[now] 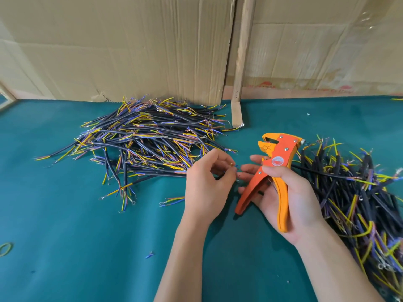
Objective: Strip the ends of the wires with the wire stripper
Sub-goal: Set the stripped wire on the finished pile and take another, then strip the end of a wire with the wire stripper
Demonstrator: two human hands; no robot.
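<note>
Green table [65, 247]: two wire piles [139, 144], one stripper [274, 171].

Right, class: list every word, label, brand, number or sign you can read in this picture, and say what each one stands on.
None can be read.
Round red and white sticker on the orange wire stripper: print too small and blurred.
Faded red marks along the foot of the cardboard on the right: too blurred.
</note>
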